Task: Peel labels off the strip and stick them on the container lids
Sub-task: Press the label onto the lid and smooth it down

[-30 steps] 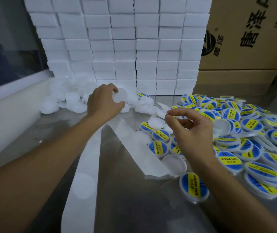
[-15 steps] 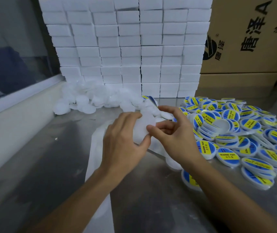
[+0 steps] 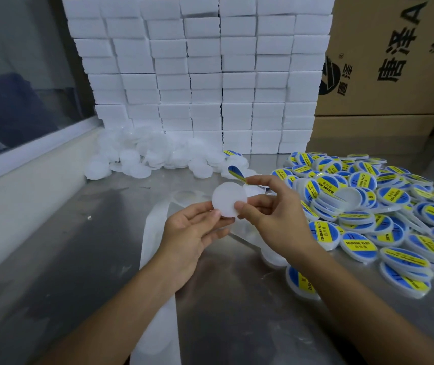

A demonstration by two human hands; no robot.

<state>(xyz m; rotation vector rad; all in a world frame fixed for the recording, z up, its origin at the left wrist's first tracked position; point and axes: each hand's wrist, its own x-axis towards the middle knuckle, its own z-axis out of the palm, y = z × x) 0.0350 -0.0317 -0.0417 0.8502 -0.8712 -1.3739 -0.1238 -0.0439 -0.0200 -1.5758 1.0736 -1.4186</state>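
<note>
Head cam: left hand (image 3: pixel 187 234) pinches a blank white lid (image 3: pixel 228 199) just left of the labelled-lid pile (image 3: pixel 384 206); right hand (image 3: pixel 276 219) touches its edge, fingertips pinching a peeled blue-yellow label (image 3: pixel 236 173) above it.

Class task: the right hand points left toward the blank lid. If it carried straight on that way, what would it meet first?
Most likely the blank lid, which the right hand and left hand both pinch.

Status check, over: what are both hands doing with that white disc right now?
Left hand holds blank lid by its lower edge. Right hand pinches peeled label above the lid, thumb on its rim; not yet stuck. Nothing in the way.
</note>
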